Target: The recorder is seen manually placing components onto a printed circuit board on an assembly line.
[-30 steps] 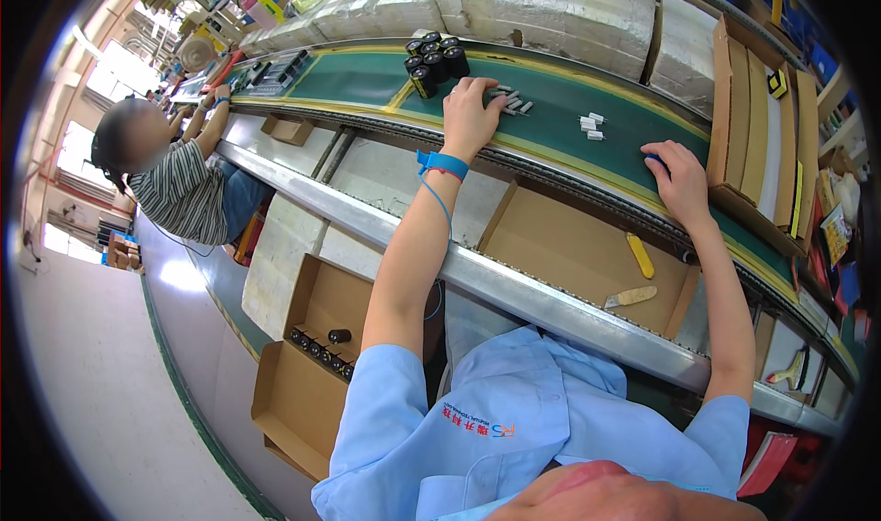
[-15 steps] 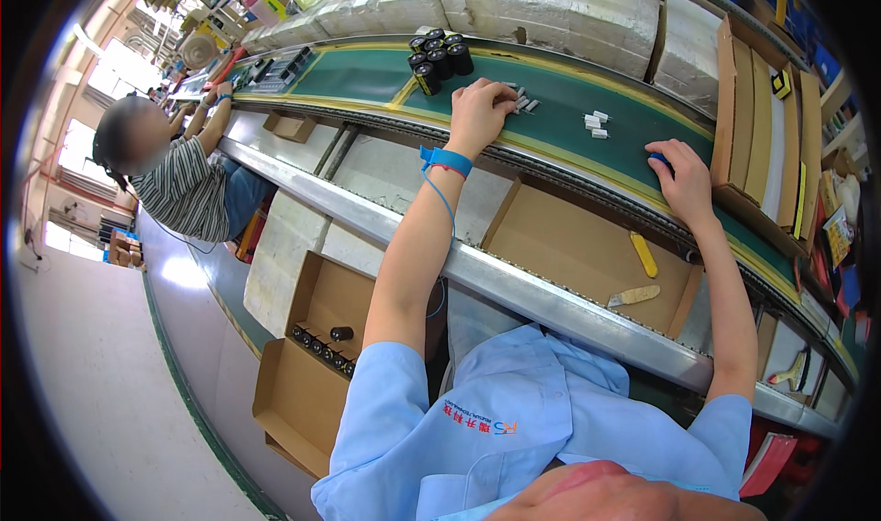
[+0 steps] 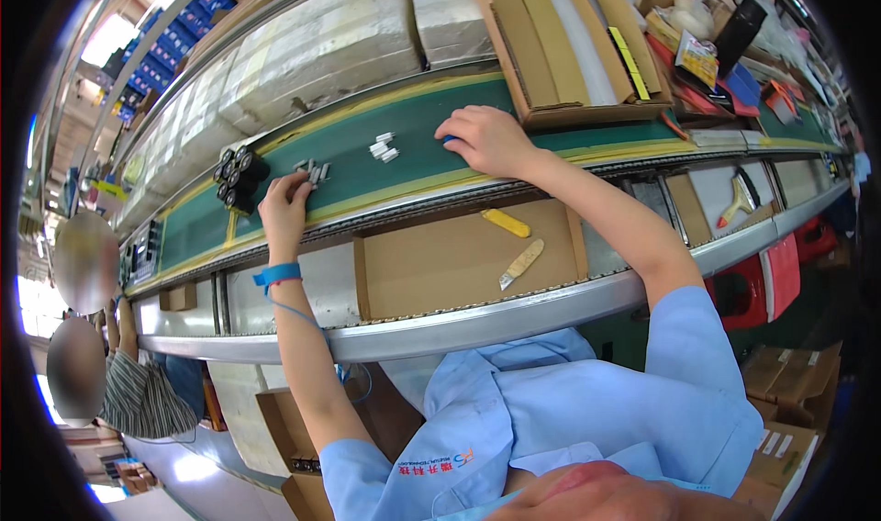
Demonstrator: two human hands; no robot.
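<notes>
My left hand (image 3: pixel 284 211) rests at the near edge of the green conveyor belt (image 3: pixel 422 169). Its thumb and fingers are curled together beside a small pile of grey cylindrical parts (image 3: pixel 317 173); whatever they pinch is hidden. Just left of it stands a cluster of black cylindrical capacitors (image 3: pixel 240 174). Several white cylindrical parts with wire leads (image 3: pixel 383 147) lie on the belt between my hands. Farther right, my right hand (image 3: pixel 491 142) is closed over the belt, palm down. A small blue thing (image 3: pixel 449 139) shows at its fingertips. A blue wrist strap (image 3: pixel 277 274) circles my left wrist.
A cardboard box with dividers (image 3: pixel 587 112) stands right of my right hand. Below the belt, a shallow cardboard tray (image 3: pixel 413 278) holds a yellow-handled cutter (image 3: pixel 507 223) and a worn knife (image 3: pixel 521 263). A metal rail (image 3: pixel 440 331) runs before me. A person in stripes (image 3: pixel 151 394) sits at left.
The view has swung to the right, bringing more of the cluttered right end into sight. My left hand stays by the grey parts, my right by the box, still with the blue thing.
</notes>
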